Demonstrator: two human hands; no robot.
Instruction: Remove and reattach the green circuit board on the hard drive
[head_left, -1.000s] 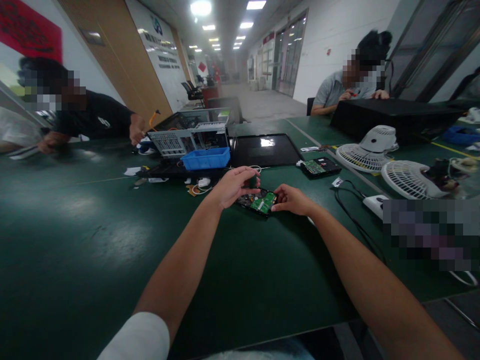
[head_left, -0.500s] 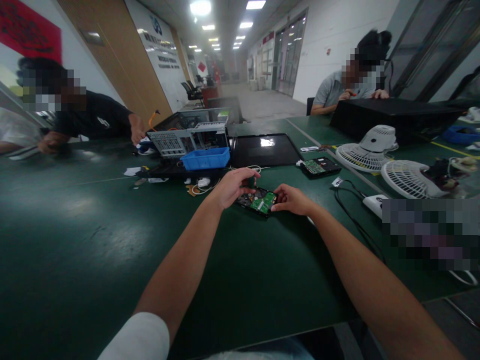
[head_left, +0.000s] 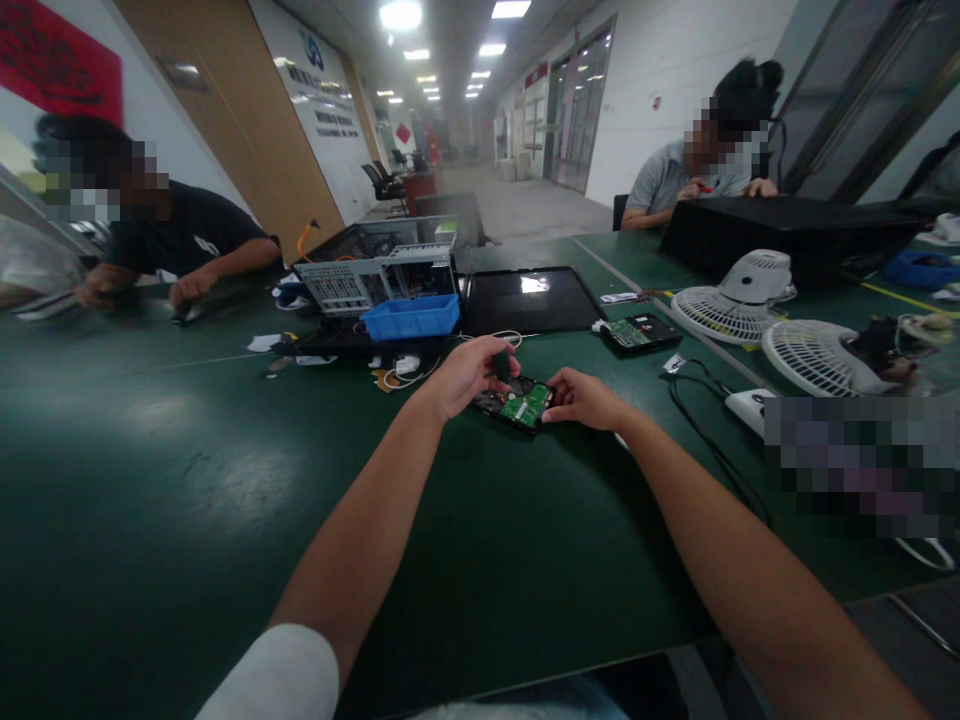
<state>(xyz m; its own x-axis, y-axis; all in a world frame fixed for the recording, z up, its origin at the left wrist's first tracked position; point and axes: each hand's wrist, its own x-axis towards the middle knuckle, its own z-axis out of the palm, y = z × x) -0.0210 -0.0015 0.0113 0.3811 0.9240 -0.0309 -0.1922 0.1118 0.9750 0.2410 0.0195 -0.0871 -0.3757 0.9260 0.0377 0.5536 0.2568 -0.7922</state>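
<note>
1. The left hand (head_left: 466, 380) hides part of the drive (head_left: 527, 405); the tip of the dark tool (head_left: 502, 366) pinched in its fingers is hard to make out.
2. Two drives show, the second drive (head_left: 642, 334) farther off to the right; there are two white grilles (head_left: 716, 316).
3. The first is flat and black-edged, grey at left, its board green.
4. It sits between the hands at the table (head_left: 525, 540), right hand (head_left: 586, 400) gripping its right end.

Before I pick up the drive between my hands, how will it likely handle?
The drive will probably stay stiff, given its flat, black-edged slab shape. It seems unlikely to roll, having straight edges. Its green circuit board faces up uncovered, so that may be fragile.
</note>
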